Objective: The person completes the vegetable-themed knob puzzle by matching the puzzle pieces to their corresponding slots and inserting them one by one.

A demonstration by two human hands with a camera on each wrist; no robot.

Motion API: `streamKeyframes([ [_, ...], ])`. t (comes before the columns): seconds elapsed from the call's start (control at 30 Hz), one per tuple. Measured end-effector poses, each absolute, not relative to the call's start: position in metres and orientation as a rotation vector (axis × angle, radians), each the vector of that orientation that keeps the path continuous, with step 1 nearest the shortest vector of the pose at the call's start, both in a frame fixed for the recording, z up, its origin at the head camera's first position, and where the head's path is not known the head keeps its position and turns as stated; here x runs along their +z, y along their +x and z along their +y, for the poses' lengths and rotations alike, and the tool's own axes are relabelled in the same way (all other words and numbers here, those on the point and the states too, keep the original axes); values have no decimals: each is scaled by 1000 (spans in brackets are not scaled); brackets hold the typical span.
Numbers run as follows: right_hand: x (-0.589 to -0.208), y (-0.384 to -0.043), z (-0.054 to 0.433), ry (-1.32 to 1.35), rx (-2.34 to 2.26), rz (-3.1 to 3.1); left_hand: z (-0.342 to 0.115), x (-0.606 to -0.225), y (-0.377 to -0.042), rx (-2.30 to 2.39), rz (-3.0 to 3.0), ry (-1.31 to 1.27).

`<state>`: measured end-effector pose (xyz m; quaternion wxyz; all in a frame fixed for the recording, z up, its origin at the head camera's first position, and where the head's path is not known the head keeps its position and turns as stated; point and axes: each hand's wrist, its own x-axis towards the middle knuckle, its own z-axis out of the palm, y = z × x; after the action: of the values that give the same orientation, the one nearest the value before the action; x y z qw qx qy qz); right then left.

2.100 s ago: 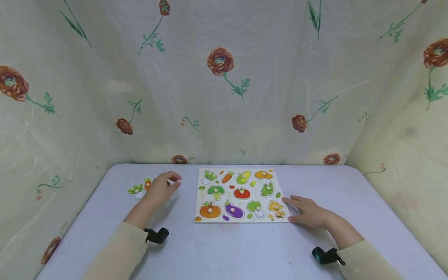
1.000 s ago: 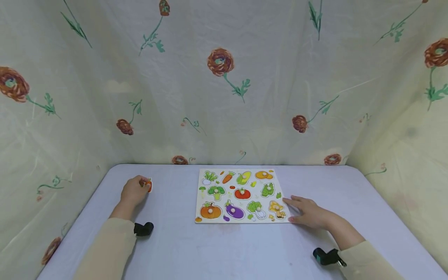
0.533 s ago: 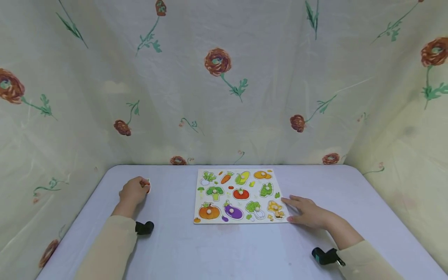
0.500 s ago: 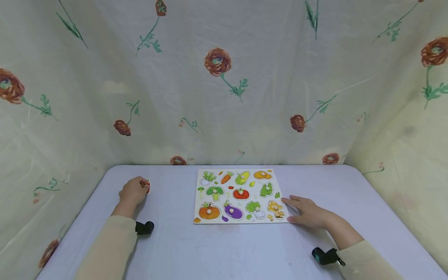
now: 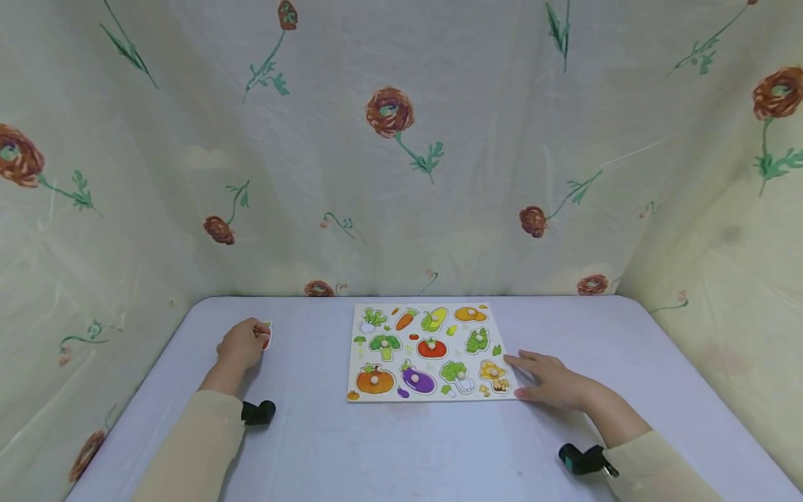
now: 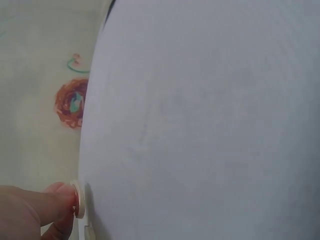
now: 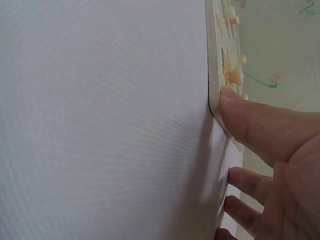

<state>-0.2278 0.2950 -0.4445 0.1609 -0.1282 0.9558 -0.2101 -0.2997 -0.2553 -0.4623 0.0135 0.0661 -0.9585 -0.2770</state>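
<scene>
At the left of the table my left hand [image 5: 240, 344] pinches a small wooden puzzle piece [image 5: 268, 336], orange-red with a green top, apparently a carrot. The left wrist view shows this piece [image 6: 80, 200] edge-on at the fingertips, with the edge of another piece [image 6: 89, 232] just below it. In the head view the hand hides that second piece. In the middle lies a white vegetable puzzle board [image 5: 401, 359], its pieces fitted with small knobs. My right hand [image 5: 552, 381] rests at the board's near right corner, thumb [image 7: 240, 117] against its edge and other fingers on the cloth.
A white cloth covers the table [image 5: 389, 453]. Behind and at both sides hangs a flowered curtain [image 5: 464, 230]. Each wrist wears a black camera, the left one [image 5: 258, 413] and the right one [image 5: 586, 460].
My left hand, held loosely between the loose pieces and the board, has moved left onto the pieces and taken hold of the carrot piece. My right hand has stayed at the board.
</scene>
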Motion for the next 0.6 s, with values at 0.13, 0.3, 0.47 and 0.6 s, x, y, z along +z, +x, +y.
streamKeyframes([
  [0.13, -444, -227, 295, -368, -609, 2725, -253, -461, -298, -918, -2953, 147],
  [0.3, -444, -227, 296, -371, -604, 2726, -246, -458, -295, -1050, -2904, 95],
  [0.47, -444, -228, 295, -367, -602, 2724, -238, -454, -291, -1098, -2900, 49],
  [0.6, -443, -228, 294, -367, -612, 2716, -231, -447, -288, -1116, -2923, 1],
])
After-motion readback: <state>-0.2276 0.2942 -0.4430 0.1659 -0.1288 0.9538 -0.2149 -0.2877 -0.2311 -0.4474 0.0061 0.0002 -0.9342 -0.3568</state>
